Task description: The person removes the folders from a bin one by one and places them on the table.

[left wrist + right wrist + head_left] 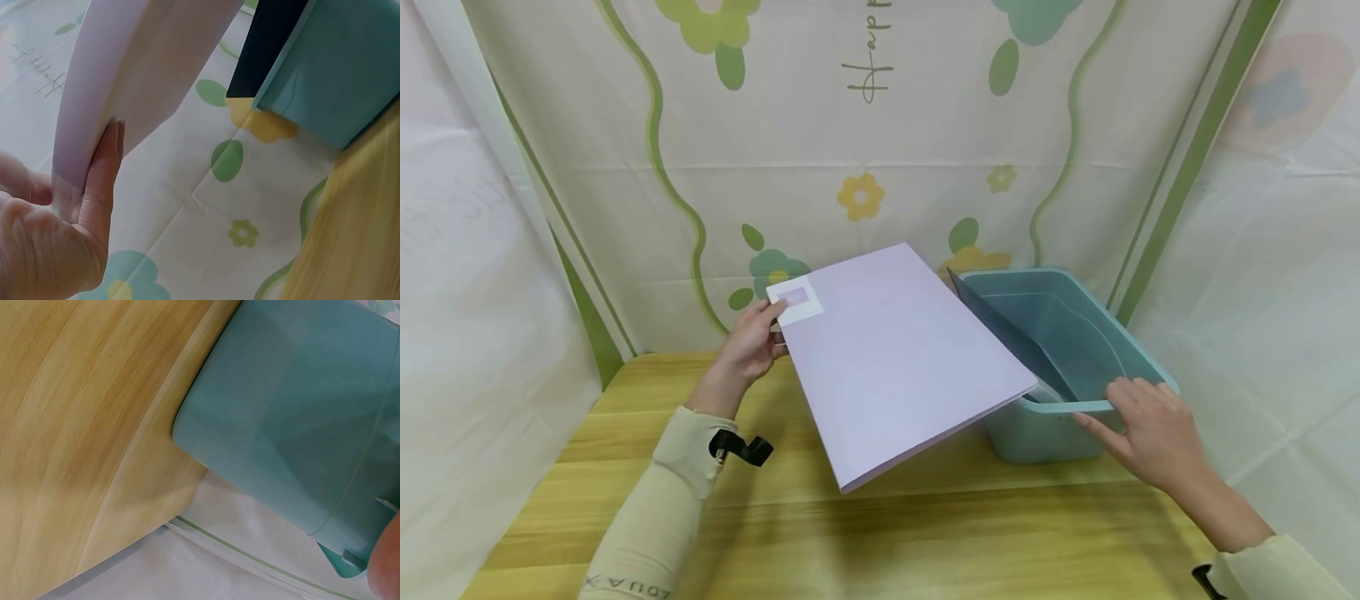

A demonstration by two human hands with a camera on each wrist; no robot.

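Note:
A lilac folder (902,358) hangs tilted above the table, its lower right corner over the near left rim of a blue-green plastic bin (1045,437). My left hand (751,340) pinches the folder's left corner, thumb on a white label (805,310) and fingers underneath. In the left wrist view, fingers of the left hand (56,231) support the folder's underside. My right hand (1157,429) grips the bin's near right rim, fingers over the edge and thumb outside. A dark flat sheet or folder (1000,329) leans in the bin's left side, partly hidden by the lilac folder.
The bin stands at the right of a wood-grain table (925,542). Behind it hangs a white cloth (925,133) with flowers and green lines; further cloth walls (475,250) close off both sides. A clear or whitish item (1047,392) shows inside the bin near the front rim.

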